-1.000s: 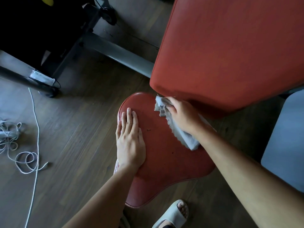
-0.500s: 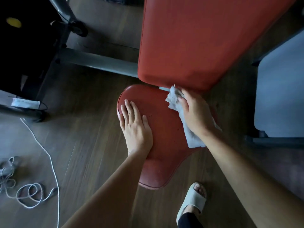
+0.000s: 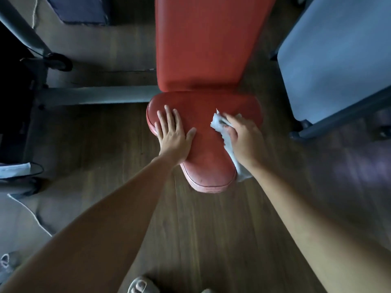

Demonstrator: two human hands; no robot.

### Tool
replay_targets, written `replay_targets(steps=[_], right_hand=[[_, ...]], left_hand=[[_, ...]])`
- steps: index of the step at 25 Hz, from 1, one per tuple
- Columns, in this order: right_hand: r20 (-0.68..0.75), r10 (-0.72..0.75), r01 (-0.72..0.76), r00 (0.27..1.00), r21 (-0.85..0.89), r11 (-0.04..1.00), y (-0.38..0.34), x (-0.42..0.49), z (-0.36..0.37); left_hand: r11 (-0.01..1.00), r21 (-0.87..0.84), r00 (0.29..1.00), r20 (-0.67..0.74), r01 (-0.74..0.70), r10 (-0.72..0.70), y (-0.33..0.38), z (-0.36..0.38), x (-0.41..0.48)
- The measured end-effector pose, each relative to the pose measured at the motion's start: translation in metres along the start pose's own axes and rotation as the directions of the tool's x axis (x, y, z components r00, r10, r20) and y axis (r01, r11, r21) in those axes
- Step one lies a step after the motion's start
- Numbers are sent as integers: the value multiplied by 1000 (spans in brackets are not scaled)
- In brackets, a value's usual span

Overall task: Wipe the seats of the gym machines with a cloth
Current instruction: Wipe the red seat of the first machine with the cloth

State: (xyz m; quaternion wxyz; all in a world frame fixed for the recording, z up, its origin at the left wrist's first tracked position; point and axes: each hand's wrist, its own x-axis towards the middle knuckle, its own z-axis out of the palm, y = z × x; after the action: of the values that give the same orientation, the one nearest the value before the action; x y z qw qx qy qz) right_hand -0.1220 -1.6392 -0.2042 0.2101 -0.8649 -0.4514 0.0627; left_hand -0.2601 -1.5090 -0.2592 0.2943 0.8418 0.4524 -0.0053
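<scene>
A red padded seat (image 3: 208,153) of a gym bench sits low in the middle of the view, with the long red back pad (image 3: 207,41) rising behind it. My left hand (image 3: 173,134) lies flat on the seat's left side, fingers straight and spread. My right hand (image 3: 243,138) presses a pale crumpled cloth (image 3: 220,123) onto the seat's right side, fingers curled over it. The cloth's tail (image 3: 241,172) hangs off the seat's right edge under my wrist.
A grey frame bar (image 3: 95,95) runs left from the bench over the wooden floor (image 3: 211,229). A blue-grey padded bench (image 3: 334,60) stands to the right. Dark machine parts (image 3: 21,60) and a white cord (image 3: 27,212) lie at the left. My sandalled foot (image 3: 141,285) shows at the bottom.
The view has swung round so the bench stands straight ahead. My right hand has drawn the cloth back from the seat's rear edge towards its right side. My left hand stays flat on the seat.
</scene>
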Motion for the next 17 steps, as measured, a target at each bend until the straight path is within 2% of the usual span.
replay_targets(steps=[10, 13, 17], right_hand=[[-15, 73, -69, 997, 198, 978, 6, -6, 4], [-111, 152, -109, 982, 323, 940, 1, -13, -8], [-247, 221, -138, 944, 313, 940, -9, -47, -28]], left_hand=[[999, 45, 1000, -14, 9, -8, 5, 0, 15], [999, 47, 999, -33, -27, 29, 4, 3, 14], [993, 43, 993, -9, -114, 115, 1, 1, 12]])
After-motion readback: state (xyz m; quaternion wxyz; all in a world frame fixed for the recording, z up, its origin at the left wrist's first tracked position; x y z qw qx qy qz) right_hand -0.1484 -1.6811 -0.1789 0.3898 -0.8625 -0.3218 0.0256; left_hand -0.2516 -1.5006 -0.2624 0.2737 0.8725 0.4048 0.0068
